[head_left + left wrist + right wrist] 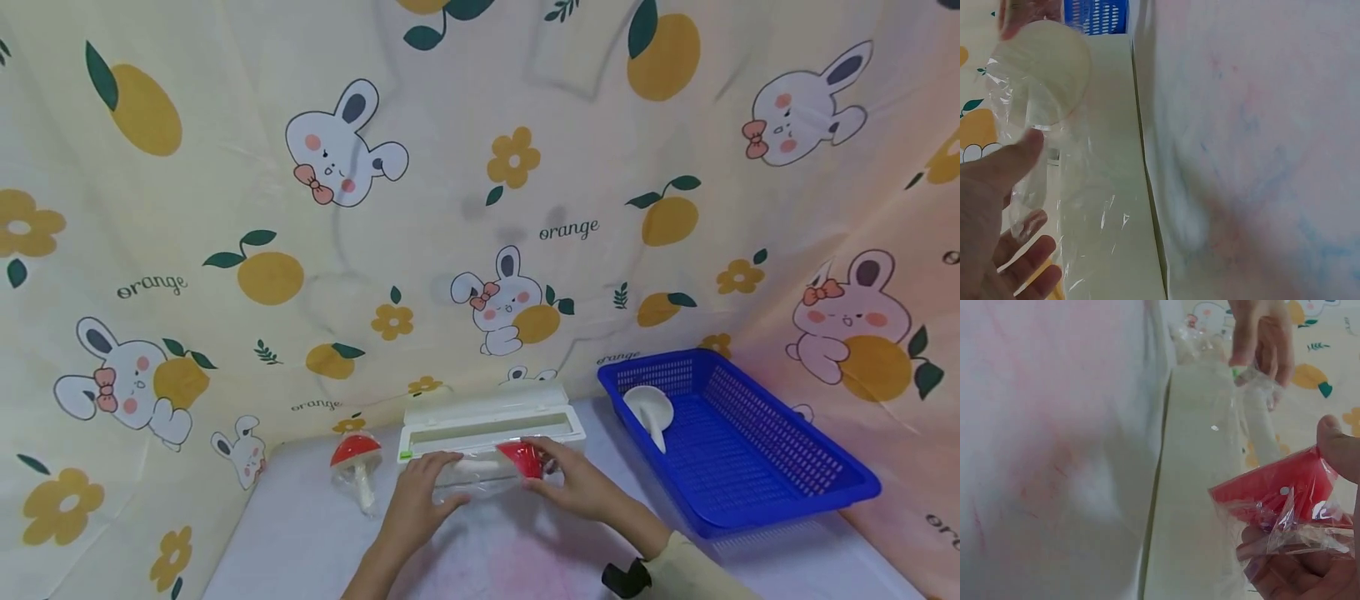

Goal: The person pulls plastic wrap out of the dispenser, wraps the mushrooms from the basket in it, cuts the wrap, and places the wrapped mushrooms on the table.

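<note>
A toy mushroom with a red cap [520, 459] and a pale stem lies sideways, wrapped in clear film [1066, 187]. It is held just in front of a white film dispenser box [487, 423]. My left hand [442, 479] pinches the stem end; in the left wrist view the thumb [1013, 161] presses the film over the stem, below the cap's pale underside [1044, 69]. My right hand [551, 467] grips the cap end. In the right wrist view its thumb [1338, 447] and fingers [1285, 575] clasp the red cap [1275, 490] through crumpled film.
A second red-capped mushroom [358, 467] lies on the white table [315, 533] to the left. At the right stands a blue mesh basket [757, 467] with a white mushroom-shaped piece [649, 408] inside. A patterned cloth backdrop [480, 208] closes in the back and sides.
</note>
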Demonstrator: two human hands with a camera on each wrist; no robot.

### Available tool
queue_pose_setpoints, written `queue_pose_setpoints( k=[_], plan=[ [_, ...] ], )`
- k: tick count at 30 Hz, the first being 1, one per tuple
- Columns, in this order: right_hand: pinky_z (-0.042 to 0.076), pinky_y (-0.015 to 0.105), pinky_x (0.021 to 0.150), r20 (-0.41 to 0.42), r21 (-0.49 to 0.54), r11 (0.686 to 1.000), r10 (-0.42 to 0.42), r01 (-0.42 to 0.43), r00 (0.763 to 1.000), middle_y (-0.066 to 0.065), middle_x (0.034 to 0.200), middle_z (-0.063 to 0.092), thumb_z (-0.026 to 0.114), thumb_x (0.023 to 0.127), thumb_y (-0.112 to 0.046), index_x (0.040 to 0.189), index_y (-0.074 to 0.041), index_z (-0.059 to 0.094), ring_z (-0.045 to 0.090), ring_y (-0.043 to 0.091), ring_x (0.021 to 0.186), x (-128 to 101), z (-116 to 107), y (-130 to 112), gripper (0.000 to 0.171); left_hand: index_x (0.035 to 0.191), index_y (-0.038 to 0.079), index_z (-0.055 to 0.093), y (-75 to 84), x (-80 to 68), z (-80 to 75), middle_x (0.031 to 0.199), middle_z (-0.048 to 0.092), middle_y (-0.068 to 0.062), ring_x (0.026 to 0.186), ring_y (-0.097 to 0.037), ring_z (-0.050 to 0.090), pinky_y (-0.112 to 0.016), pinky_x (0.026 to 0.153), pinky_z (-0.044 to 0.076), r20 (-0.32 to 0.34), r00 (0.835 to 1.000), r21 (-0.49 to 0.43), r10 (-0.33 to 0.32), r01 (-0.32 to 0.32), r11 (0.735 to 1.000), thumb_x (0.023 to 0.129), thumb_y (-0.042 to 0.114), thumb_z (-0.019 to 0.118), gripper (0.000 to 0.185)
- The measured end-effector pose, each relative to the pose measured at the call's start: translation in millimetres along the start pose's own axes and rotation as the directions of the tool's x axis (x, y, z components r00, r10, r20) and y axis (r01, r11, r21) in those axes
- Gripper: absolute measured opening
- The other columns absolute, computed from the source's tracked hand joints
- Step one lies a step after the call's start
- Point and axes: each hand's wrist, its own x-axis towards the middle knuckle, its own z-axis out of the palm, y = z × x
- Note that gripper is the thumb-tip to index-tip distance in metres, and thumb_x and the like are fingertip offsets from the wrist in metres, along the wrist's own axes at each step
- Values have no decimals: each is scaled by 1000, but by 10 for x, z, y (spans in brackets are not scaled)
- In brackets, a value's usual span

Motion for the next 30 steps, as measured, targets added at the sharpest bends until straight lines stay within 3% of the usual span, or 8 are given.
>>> queue_pose_setpoints(
  k=[4, 9, 11, 16, 19, 22, 30],
  plan=[
    [60, 43, 84, -22, 16, 999, -40, 41, 999, 2, 121, 69, 76, 101, -37, 151, -7, 55, 65, 14, 98, 13, -20, 15, 63, 134, 22, 68, 11, 67, 52, 132, 70, 1, 122, -25, 64, -54, 101, 53, -38, 999, 51, 9, -7, 999, 84, 22, 94, 56],
    [62, 38, 82, -51, 55, 996, -63, 66, 997, 15, 141, 63, 73, 104, -33, 155, -2, 50, 67, 13, 97, 30, -25, 34, 64, 123, 21, 71, 15, 187, 117, 120, 73, 2, 107, -23, 66, -46, 93, 55, -101, 995, 101, 13, -3, 995, 85, 20, 93, 43],
    [61, 36, 84, -45, 76, 996, -50, 53, 998, 16, 149, 59, 71, 105, -34, 160, -7, 46, 68, 13, 98, 37, -31, 36, 66, 119, 21, 72, 11, 213, 126, 115, 73, 2, 103, -22, 66, -46, 91, 55, -134, 991, 103, 21, -7, 995, 86, 20, 92, 38],
    [60, 37, 92, 13, 95, 995, -10, 9, 1000, 5, 147, 60, 80, 99, -36, 162, -24, 45, 66, 16, 108, 20, -96, 50, 72, 114, 20, 73, -7, 232, 113, 109, 74, 2, 98, -21, 68, -46, 86, 55, -189, 981, 120, 45, -23, 993, 88, 24, 88, 30],
    [59, 41, 98, 86, 74, 997, -33, 27, 996, 3, 150, 56, 89, 92, -25, 165, -23, 39, 64, 20, 116, 11, -153, 61, 88, 116, 17, 74, -3, 239, 82, 111, 76, 0, 100, -24, 69, -47, 87, 55, -197, 979, 135, 48, -21, 991, 90, 26, 86, 30],
    [59, 43, 102, 130, 17, 997, -82, 80, 988, 6, 158, 50, 89, 90, -14, 168, -20, 31, 64, 24, 123, 30, -202, 69, 97, 119, 14, 75, 18, 258, 43, 113, 78, -3, 103, -27, 70, -49, 89, 55, -204, 978, 132, 37, -10, 991, 91, 27, 84, 32],
    [61, 36, 96, 40, -113, 981, -154, 158, 987, 6, 146, 61, 83, 94, -7, 166, -23, 38, 67, 22, 117, 125, -324, 6, 86, 124, 13, 73, 100, 319, -50, 112, 77, -2, 98, -21, 68, -48, 90, 55, -201, 980, 101, 0, 20, 995, 96, 30, 80, 33]
  ],
)
